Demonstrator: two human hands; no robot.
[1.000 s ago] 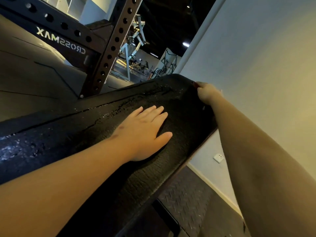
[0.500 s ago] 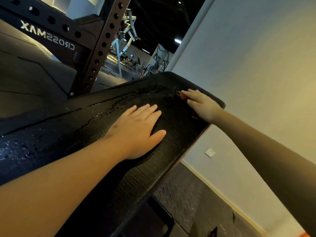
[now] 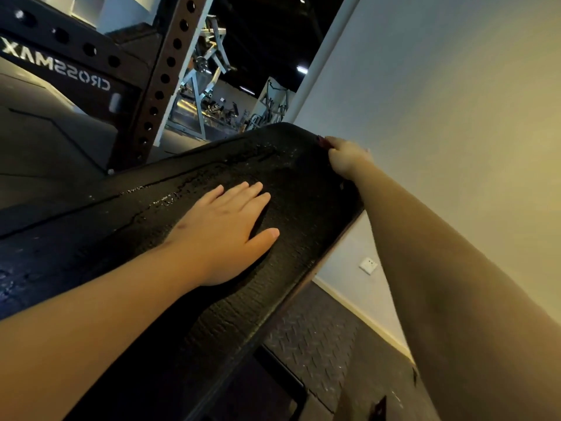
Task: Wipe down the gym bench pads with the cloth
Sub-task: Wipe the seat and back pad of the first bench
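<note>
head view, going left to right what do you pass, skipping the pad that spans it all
crossmax beam → holed rack upright → left hand → right hand gripping the cloth → cream wall

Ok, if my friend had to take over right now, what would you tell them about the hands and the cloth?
Left hand: flat on the bench pad, fingers straight, holding nothing.
Right hand: curled at the pad's far edge over a dark red scrap that looks like the cloth; most of it is hidden.
Done: cannot tell how much is wiped.
To do: wet beads glisten on the pad beside the left hand's fingers; wipe those, then the rest of the pad.
</note>
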